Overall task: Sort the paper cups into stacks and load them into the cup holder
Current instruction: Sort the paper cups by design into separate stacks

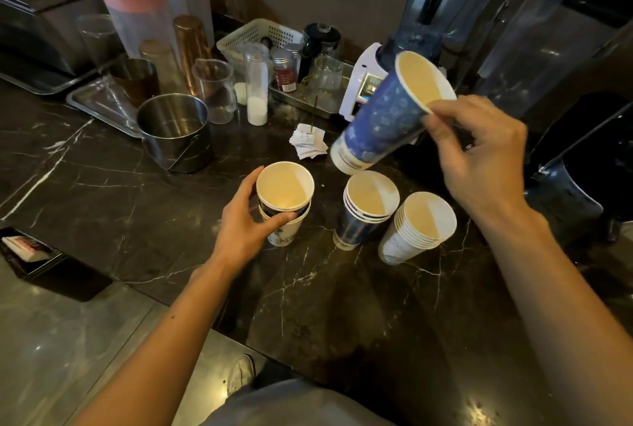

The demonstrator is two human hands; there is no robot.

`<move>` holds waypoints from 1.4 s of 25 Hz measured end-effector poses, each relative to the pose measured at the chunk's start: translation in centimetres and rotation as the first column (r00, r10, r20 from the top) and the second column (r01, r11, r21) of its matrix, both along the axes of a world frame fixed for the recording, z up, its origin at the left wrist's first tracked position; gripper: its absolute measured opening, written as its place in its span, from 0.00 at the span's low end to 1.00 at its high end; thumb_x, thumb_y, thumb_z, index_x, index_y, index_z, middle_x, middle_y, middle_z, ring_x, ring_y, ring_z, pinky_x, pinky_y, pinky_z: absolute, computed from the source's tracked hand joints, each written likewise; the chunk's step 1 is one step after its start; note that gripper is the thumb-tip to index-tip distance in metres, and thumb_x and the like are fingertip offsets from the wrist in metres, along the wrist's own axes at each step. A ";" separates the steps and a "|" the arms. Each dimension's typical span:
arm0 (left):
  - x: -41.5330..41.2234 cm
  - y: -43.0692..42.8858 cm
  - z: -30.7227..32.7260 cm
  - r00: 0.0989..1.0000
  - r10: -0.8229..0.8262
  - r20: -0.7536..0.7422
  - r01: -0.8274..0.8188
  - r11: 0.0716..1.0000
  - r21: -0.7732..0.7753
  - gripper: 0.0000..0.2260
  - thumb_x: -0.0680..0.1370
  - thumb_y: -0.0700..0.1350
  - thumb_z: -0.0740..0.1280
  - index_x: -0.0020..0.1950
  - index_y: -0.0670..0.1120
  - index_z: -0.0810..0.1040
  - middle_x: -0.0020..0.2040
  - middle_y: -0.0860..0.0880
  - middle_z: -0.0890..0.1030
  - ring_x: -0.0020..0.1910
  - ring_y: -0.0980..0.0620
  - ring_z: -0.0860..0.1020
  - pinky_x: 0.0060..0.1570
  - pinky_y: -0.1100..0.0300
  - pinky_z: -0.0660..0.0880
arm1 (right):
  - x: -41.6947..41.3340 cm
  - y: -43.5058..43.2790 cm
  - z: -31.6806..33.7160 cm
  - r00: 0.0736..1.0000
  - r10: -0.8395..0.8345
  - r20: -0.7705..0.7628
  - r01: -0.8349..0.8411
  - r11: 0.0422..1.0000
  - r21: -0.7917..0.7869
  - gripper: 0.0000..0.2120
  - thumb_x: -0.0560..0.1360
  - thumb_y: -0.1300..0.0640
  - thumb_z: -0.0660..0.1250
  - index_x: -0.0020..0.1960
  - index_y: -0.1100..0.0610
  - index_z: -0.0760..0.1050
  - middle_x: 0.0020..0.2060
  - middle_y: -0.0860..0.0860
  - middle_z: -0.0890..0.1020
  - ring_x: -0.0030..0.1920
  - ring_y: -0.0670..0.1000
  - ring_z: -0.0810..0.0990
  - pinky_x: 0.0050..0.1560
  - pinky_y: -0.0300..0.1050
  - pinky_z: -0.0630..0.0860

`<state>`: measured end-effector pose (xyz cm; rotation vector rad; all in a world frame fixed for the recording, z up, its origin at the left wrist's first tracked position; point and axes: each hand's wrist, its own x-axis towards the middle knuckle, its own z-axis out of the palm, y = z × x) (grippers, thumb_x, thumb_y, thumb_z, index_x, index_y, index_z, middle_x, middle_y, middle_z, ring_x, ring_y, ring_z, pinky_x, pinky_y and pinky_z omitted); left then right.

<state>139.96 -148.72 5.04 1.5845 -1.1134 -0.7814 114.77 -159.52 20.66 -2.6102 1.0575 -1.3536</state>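
Evidently the person is partway through sorting, and the step in hand looks like nesting a blue cup onto the blue stack that stands on the counter. The right hand pinches this cup at its rim with thumb and fingertips. It hangs tilted, mouth up and to the right, with its base just above the stack's open mouth but off toward the stack's far left edge. To do this well, the person should first swing the cup upright and centre its base over the mouth. Lowering it straight and letting go once it seats would probably do, since a hard push could wedge the cups tight. A rim pinch gives little control of a long cup, so a slow descent seems wise, and the white stack standing just beside the blue one could be knocked by a careless wrist. The left hand wraps round a white cup with a dark cup nested in it. That mixed pair probably needs pulling apart next, and the left hand's hold steadies it meanwhile. Which of the tall dark fixtures at the back right is the cup holder cannot be told.
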 end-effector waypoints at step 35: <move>0.3 0.2 -2.1 0.996 -0.075 -0.042 0.076 0.997 0.023 0.35 0.70 0.49 0.76 0.74 0.52 0.65 0.70 0.55 0.72 0.65 0.59 0.73 0.62 0.61 0.74 | 8.7 1.8 -8.2 0.941 0.278 -0.193 -0.165 0.876 0.454 0.05 0.77 0.57 0.69 0.51 0.54 0.83 0.46 0.48 0.84 0.50 0.48 0.79 0.51 0.45 0.75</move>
